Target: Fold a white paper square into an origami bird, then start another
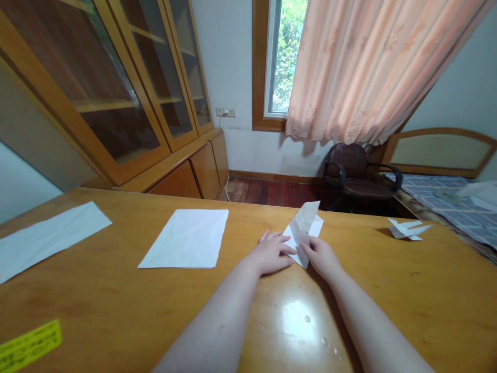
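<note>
A partly folded sheet of white paper (310, 217) lies near the far edge of the desk, with one flap standing up. My left hand (274, 252) rests on its left side, fingers spread and lying flat on the paper and the desk. From the right, my right hand (320, 255) pinches the folded paper near its lower part between thumb and fingers. To the left lies a flat stack of white paper (186, 239). Far to the right sits a folded paper figure (407, 229) with pointed ends.
The wooden desk (116, 311) carries a long white paper strip (50, 238) at the left and a yellow label (31, 344) at the near left. Beyond its far edge stand a glass-door cabinet (171, 150), a brown armchair (351, 173) and a bed (446, 197).
</note>
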The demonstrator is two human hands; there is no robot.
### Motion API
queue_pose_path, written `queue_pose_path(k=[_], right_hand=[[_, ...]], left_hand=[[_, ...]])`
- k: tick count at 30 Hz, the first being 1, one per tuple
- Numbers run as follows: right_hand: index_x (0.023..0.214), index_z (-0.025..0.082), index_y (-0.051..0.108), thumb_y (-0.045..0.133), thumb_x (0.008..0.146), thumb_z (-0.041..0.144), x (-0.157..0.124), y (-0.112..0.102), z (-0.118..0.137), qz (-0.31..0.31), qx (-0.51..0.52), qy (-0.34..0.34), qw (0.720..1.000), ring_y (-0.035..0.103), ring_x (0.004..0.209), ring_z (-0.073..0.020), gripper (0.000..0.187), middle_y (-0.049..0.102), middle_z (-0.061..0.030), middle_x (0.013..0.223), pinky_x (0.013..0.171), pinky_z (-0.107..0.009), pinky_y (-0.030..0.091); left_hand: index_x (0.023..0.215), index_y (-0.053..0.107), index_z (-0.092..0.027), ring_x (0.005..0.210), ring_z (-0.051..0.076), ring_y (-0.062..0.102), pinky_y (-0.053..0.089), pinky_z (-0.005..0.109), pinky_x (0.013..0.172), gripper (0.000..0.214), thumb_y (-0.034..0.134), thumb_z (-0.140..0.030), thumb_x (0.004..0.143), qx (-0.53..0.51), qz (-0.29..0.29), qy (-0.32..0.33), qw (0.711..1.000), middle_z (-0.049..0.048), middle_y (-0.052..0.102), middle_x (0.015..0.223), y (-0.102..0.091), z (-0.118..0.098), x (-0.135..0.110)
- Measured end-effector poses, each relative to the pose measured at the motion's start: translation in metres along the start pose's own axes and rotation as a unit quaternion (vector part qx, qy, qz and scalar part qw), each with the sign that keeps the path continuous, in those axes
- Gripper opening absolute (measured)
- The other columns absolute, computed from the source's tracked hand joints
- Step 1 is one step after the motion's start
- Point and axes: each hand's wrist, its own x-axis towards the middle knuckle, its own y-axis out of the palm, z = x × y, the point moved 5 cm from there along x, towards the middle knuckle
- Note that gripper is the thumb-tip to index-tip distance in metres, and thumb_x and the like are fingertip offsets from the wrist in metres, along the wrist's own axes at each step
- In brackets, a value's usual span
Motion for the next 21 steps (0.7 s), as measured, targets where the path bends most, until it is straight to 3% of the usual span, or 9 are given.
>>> queue_pose_path(k=[3, 8, 14, 21], right_hand=[[0.092, 0.018, 0.069, 0.047, 0.082, 0.04, 0.0, 0.001, 0.0, 0.001, 0.004, -0.002, 1.0, 0.061, 0.081, -0.0246, 0.033, 0.071, -0.0071, 0.088, 0.069, -0.031, 0.042], [0.069, 0.016, 0.064, 0.041, 0.084, 0.049, 0.0, -0.004, -0.005, -0.037, -0.008, 0.024, 0.999, 0.057, 0.065, -0.0212, 0.044, 0.066, -0.0051, 0.065, 0.057, -0.028, 0.037], [0.057, 0.016, 0.058, 0.042, 0.084, 0.049, -0.002, -0.008, -0.006, -0.066, -0.045, 0.01, 0.997, 0.053, 0.057, -0.0183, 0.045, 0.058, -0.0027, 0.054, 0.053, -0.027, 0.033], [0.073, 0.017, 0.068, 0.043, 0.085, 0.042, -0.006, -0.009, 0.006, -0.058, -0.043, -0.036, 0.997, 0.059, 0.069, -0.0209, 0.038, 0.067, -0.0053, 0.071, 0.061, -0.028, 0.04]], left_hand=[[0.112, 0.061, -0.044, 0.136, 0.025, 0.025, 0.004, 0.054, 0.111, 0.034, 0.053, -0.05, 0.08, -0.003, 0.011, 0.006, 1.0, -0.0049, 0.043, 0.141, -0.001, -0.002, -0.001], [0.113, 0.061, -0.04, 0.136, 0.024, 0.027, 0.0, 0.053, 0.112, 0.034, 0.053, -0.046, 0.081, -0.013, 0.02, 0.004, 1.0, -0.0037, 0.044, 0.14, 0.0, -0.002, -0.001], [0.123, 0.055, -0.036, 0.134, 0.025, 0.03, 0.003, 0.055, 0.112, 0.041, 0.051, -0.042, 0.082, 0.002, 0.007, 0.011, 1.0, -0.0013, 0.044, 0.14, 0.001, -0.003, 0.001], [0.119, 0.058, -0.033, 0.129, 0.024, 0.037, 0.007, 0.053, 0.112, 0.037, 0.052, -0.036, 0.082, -0.011, -0.02, 0.016, 1.0, -0.001, 0.056, 0.128, -0.001, -0.004, 0.001]])
